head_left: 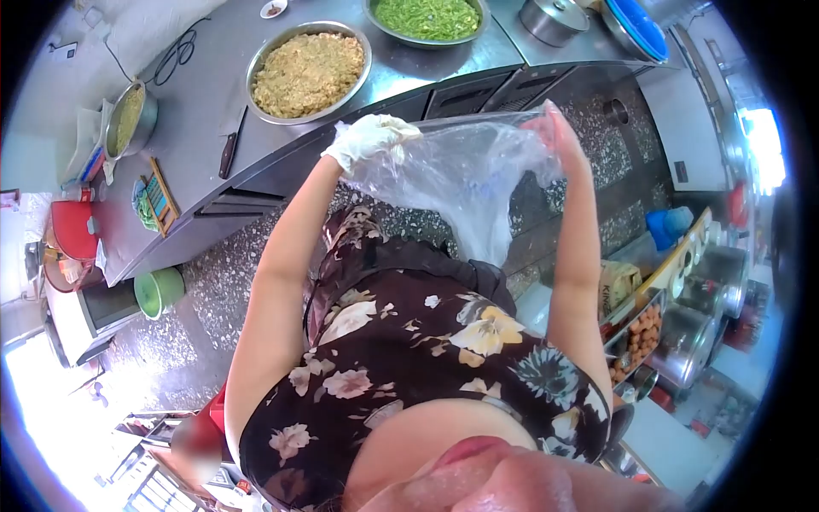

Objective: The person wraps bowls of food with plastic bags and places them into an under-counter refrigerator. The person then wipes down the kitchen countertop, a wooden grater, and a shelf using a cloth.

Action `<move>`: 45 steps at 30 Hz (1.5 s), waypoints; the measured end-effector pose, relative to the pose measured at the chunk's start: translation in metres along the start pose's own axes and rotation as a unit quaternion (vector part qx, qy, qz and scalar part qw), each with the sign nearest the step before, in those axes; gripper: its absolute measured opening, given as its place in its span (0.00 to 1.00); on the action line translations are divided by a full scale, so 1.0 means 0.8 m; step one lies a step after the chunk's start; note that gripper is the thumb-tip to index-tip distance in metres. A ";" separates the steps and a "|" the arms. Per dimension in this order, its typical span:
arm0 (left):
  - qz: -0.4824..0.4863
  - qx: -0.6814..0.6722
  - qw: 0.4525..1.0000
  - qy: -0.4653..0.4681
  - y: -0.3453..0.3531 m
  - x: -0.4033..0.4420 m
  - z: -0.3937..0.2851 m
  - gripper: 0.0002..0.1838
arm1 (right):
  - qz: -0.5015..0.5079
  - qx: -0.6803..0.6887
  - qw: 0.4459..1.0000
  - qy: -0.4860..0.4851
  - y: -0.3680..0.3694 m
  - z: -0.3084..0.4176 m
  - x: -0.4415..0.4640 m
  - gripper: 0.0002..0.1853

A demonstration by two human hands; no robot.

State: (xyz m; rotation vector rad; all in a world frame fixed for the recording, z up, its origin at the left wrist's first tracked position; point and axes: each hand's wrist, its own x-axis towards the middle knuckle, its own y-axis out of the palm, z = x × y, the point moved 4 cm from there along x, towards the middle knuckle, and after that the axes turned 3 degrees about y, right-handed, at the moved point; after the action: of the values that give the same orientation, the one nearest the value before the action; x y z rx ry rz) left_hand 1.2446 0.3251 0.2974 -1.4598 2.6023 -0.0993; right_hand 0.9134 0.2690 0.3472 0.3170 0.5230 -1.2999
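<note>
Firstly, at the far left of the steel counter, we note a deep metal bowl, well apart from both hands. Next comes the knife; its handle lies near the front edge. We judge that a sweep of the left forearm could knock it to the floor.

Beside the blade stands the wide bowl, heaped with a pale minced mixture. Loose film dragged over its rim could dip into the food.

The gloved left hand has its fingers curled onto the upper border of the plastic sheet. We rate slipping as possible, since a smooth glove on slick film offers little friction.

Behind, the bowl of chopped greens sits on the counter, exposed to the same contact.

We locate the sheet between the two hands, in front of the torso, its lower part hanging above the floor. Excess tension could tear it; lowering it could soil it.

The bare right hand supports the opposite end. Film veils its fingers, so we cannot tell how firmly they close; a weak hold could let that end drop.
</note>
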 end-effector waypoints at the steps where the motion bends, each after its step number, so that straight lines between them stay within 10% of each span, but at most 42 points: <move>1: -0.030 -0.028 0.994 -0.103 -0.002 0.008 0.002 0.13 | -0.010 0.036 0.998 0.047 -0.005 -0.014 0.013 0.38; 11: -0.063 0.048 0.987 -0.139 -0.064 0.165 0.074 0.07 | -0.120 0.048 0.990 0.063 -0.075 -0.061 0.220 0.40; 13: -0.134 0.344 0.929 -0.007 -0.090 0.198 0.061 0.08 | -0.149 -0.015 0.988 0.047 -0.089 -0.040 0.266 0.38; 19: -0.198 0.137 0.966 -0.094 -0.159 0.245 0.050 0.09 | -0.188 -0.043 0.978 0.074 -0.088 0.017 0.406 0.35; 25: -0.175 0.324 0.920 -0.132 -0.292 0.287 0.044 0.07 | -0.239 -0.094 0.959 -0.123 -0.059 0.084 0.499 0.28; 30: -0.206 0.356 0.893 -0.183 -0.392 0.363 0.097 0.05 | -0.220 -0.188 0.953 -0.084 -0.048 0.146 0.562 0.27; 35: -0.282 0.057 0.935 -0.205 -0.422 0.441 0.181 0.03 | -0.154 -0.099 0.982 -0.038 -0.058 0.149 0.659 0.27; 38: -0.264 0.115 0.927 -0.241 -0.424 0.473 0.249 0.13 | -0.141 -0.427 0.891 -0.067 -0.066 0.123 0.699 0.25; 43: -0.264 0.032 0.857 -0.442 -0.404 0.443 0.168 0.25 | -0.175 -0.499 0.847 -0.048 -0.074 0.119 0.641 0.23; 45: -0.256 -0.146 0.918 -0.265 -0.368 0.387 0.211 0.24 | -0.105 -0.343 0.934 0.008 -0.086 0.078 0.582 0.20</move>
State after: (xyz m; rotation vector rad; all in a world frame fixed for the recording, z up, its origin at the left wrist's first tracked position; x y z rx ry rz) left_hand 1.3620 -0.0893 0.1383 -1.9081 1.8157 0.5684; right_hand 0.9407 -0.1643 0.1560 -0.3188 1.0055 -1.2337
